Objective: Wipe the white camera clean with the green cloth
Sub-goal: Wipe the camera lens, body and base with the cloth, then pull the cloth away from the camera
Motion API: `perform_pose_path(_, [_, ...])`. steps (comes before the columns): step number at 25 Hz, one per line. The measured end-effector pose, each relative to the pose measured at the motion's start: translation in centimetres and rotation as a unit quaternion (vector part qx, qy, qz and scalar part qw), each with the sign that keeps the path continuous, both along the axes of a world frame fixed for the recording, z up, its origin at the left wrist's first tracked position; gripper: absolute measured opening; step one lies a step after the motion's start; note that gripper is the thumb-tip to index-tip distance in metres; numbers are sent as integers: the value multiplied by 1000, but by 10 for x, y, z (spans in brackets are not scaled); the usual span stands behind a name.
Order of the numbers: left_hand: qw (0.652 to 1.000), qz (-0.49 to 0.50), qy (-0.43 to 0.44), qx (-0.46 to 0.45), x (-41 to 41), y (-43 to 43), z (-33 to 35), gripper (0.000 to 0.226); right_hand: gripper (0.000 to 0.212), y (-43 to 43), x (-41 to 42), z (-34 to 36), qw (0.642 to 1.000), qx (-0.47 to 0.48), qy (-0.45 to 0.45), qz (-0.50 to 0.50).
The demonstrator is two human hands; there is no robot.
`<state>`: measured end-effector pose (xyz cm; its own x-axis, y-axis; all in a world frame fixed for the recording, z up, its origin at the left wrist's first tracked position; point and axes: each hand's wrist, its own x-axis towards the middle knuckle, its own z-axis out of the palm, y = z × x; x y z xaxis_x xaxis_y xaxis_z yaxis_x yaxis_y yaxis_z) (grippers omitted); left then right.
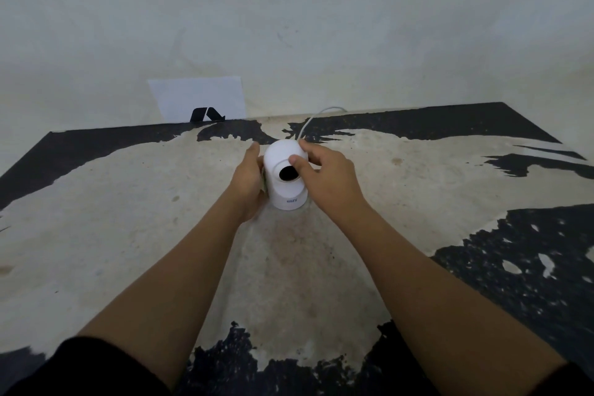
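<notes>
White camera point(287, 175) stands upright mid-table point(128, 202), dome head on a cylindrical base, dark round lens facing the viewer, faint logo low on the base, white cable point(308, 120) running off behind. Left hand point(249, 183) cups its left side; right hand point(324, 175) grips the dome, thumb just beside the lens. Both forearms extended, black sleeves pushed up.

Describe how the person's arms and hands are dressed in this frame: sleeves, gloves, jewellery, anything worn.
Both forearms are bare down to the left hand and right hand; no gloves, watch or rings are visible. Dark, black-looking fabric shows at the frame's lower left corner and along the bottom edge, seemingly short sleeves or clothing. No markings are visible.
</notes>
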<state>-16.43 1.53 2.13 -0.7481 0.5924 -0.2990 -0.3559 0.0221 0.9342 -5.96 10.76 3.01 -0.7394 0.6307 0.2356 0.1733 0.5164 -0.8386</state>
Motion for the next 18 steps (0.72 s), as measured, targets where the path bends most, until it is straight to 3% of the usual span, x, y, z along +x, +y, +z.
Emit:
perform_pose_path(3, [998, 41, 35, 13, 18, -15, -3, 42, 48, 1, 0, 0, 1000, 3, 5, 4])
perform_pose_path(5, [983, 74, 165, -36, 33, -25, -7, 28, 48, 1, -1, 1, 1000, 1, 6, 0])
perform_pose_path(8, [957, 103, 262, -72, 51, -39, -16, 33, 47, -1, 0, 1, 1000, -23, -1, 0])
perform_pose_path(11, [962, 115, 231, -94, 60, -53, -19, 35, 48, -1, 1, 1, 999, -39, -11, 4])
perform_pose_path(15, [985, 105, 134, -35, 87, -69, -9, 21, 61, -11, 22, 8, 999, -45, 10, 28])
perform_pose_path(16, [988, 106, 111, -21, 93, -72, -6, 16, 57, -18, 33, 11, 998, -44, 38, 15])
perform_pose_path(18, [991, 104, 78, 3, 104, -75, -2, 13, 29, -33, 59, 14, 996, -30, 80, -8])
